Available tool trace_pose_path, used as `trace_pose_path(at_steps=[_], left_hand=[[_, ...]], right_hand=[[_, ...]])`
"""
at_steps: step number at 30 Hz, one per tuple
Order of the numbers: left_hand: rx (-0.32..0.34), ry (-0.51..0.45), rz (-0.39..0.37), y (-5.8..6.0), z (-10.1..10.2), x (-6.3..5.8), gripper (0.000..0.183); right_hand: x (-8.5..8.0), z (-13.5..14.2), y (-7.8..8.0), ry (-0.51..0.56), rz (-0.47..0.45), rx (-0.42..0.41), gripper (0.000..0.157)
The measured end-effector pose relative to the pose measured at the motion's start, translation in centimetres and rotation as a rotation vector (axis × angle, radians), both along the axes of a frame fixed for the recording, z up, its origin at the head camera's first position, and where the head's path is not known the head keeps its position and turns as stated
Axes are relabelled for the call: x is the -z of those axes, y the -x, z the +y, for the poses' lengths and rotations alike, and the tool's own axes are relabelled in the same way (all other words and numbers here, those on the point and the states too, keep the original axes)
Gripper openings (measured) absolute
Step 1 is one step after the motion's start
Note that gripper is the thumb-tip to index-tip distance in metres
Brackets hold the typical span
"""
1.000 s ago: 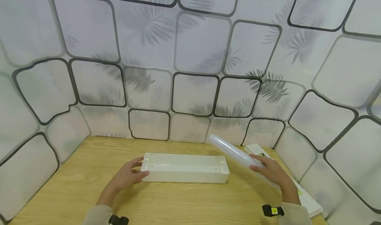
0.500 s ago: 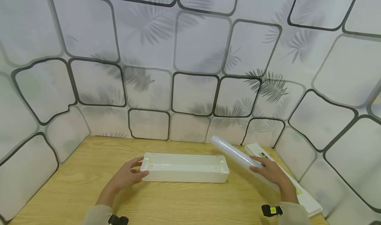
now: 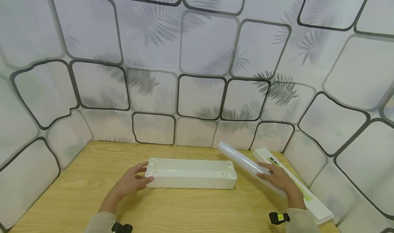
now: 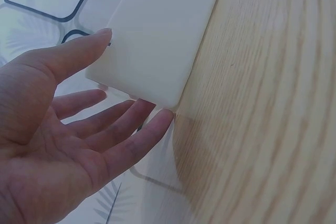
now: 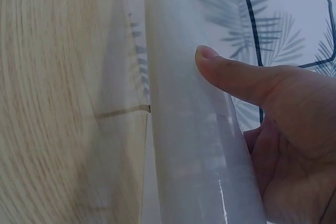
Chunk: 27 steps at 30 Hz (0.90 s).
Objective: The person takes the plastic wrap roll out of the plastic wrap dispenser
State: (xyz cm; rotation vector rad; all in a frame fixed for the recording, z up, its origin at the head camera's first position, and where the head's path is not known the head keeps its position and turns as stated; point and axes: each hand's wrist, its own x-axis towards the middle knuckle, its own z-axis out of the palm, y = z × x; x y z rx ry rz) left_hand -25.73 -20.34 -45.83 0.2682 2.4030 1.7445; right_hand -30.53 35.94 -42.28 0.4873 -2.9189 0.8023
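A long white plastic box [image 3: 191, 183], open at the top, sits on the wooden table. At its left end my left hand [image 3: 130, 182] holds it, thumb at the front corner and fingers round the end. The left wrist view shows the thumb [image 4: 97, 45] on the box's side [image 4: 157, 35] and the fingertips at its end edge. To the right of the box, my right hand [image 3: 278, 178] grips a roll of clear plastic film [image 3: 240, 158], tilted with its far end to the left. In the right wrist view the thumb lies along the film roll [image 5: 194, 129]; most other fingers are hidden behind it.
A long, flat white piece [image 3: 318, 207] with a green label lies at the table's right edge, partly behind the right arm. Patterned sheeting [image 3: 200, 96] rises behind and on both sides of the wooden table [image 3: 184, 212].
My right hand and the film roll have shifted slightly, and more of the green label on the flat white piece shows. The left hand and the box stay in place.
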Motion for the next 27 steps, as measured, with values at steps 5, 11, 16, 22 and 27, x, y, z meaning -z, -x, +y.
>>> trace_pose_path(at_steps=[5,11,16,22,27], left_hand=[[0.009,-0.003,0.007,-0.03,-0.05,-0.02,0.081],[0.015,-0.002,0.008,-0.13,-0.01,-0.14,0.082],[0.012,-0.001,0.0,-0.15,0.03,-0.11,0.081],[0.01,0.007,-0.001,-0.25,0.03,-0.25,0.082],[0.009,0.014,-0.003,-0.27,0.1,-0.42,0.082]], right_hand=[[0.15,-0.08,0.0,0.009,-0.026,-0.005,0.058],[0.34,0.03,0.03,0.025,-0.065,-0.006,0.06],[0.52,0.05,0.1,0.041,-0.085,-0.015,0.062],[0.85,0.03,0.11,0.049,-0.094,-0.017,0.062],[1.02,0.16,0.13,0.041,-0.105,-0.005,0.062]])
